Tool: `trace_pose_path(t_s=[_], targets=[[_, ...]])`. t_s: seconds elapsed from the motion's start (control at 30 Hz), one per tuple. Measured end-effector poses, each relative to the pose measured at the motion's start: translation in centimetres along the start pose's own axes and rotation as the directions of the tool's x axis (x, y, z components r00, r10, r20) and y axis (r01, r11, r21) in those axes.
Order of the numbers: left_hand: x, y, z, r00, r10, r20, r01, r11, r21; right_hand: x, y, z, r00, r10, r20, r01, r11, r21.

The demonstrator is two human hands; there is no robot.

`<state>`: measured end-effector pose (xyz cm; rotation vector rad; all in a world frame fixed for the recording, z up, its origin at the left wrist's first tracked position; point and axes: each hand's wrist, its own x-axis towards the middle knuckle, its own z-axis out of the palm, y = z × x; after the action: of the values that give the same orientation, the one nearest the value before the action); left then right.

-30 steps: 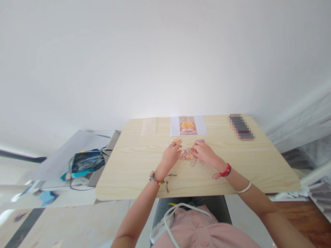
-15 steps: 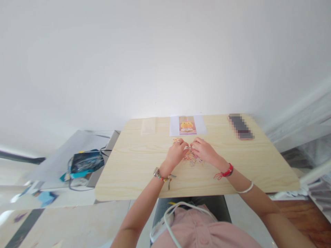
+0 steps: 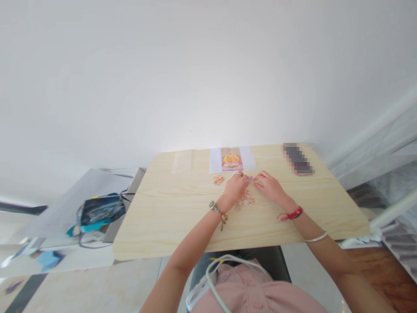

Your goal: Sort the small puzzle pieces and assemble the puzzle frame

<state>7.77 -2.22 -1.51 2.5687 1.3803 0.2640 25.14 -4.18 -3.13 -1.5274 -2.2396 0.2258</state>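
Note:
A loose pile of small jigsaw puzzle pieces [image 3: 245,200] lies on the wooden table in front of me. Just beyond it, a few purple puzzle pieces [image 3: 249,179] lie between my two hands. My left hand [image 3: 233,190] has its fingers closed at the left side of the purple pieces, pinching one; the palm hides part of the pile. From the other side, my right hand [image 3: 271,188] pinches at their right edge with bent fingers. Its exact piece is too small to make out. A small orange-yellow group of puzzle pieces [image 3: 218,179] sits left of my left hand.
Against the wall lies a sheet with a pumpkin picture [image 3: 232,159]. To its left is a pale flat packet [image 3: 182,161], and a blurred-out phone [image 3: 298,159] rests at the back right. A dark bag [image 3: 103,211] stands left of the table [image 3: 156,221].
Both hands have moved right from above the pile to the purple pieces, with a wider gap between them. The orange-yellow group at the left is now uncovered. The view has shifted slightly.

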Motion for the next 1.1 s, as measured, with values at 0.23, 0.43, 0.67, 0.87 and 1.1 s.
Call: trace_pose_path(t_s=[0.23,0.43,0.67,0.87,1.1], targets=[[-0.7,-0.6,-0.3,0.998,-0.053,0.016,0.053,0.998,-0.015,0.0,0.0,0.2,1.0,0.022,-0.002,-0.022,1.0,-0.008],[-2.9,-2.7,-1.9,0.982,-0.181,-0.055,0.178,0.982,-0.062,-0.3,-0.9,0.0,1.0,0.004,-0.002,-0.004,1.0,0.015],[-5.6,-4.8,-2.7,0.966,-0.224,-0.13,0.205,0.967,-0.15,1.1,-4.3,0.3,0.987,-0.111,0.116,0.096,0.987,0.128],[-6.1,-5.0,-2.3,0.964,-0.238,-0.119,0.218,0.963,-0.157,2.4,-6.2,0.9,0.952,-0.128,0.279,0.127,0.992,0.022],[-6.3,-4.7,-1.6,0.968,-0.237,-0.084,0.218,0.959,-0.182,2.4,-6.1,1.4,0.952,-0.134,0.275,0.148,0.989,-0.03]])
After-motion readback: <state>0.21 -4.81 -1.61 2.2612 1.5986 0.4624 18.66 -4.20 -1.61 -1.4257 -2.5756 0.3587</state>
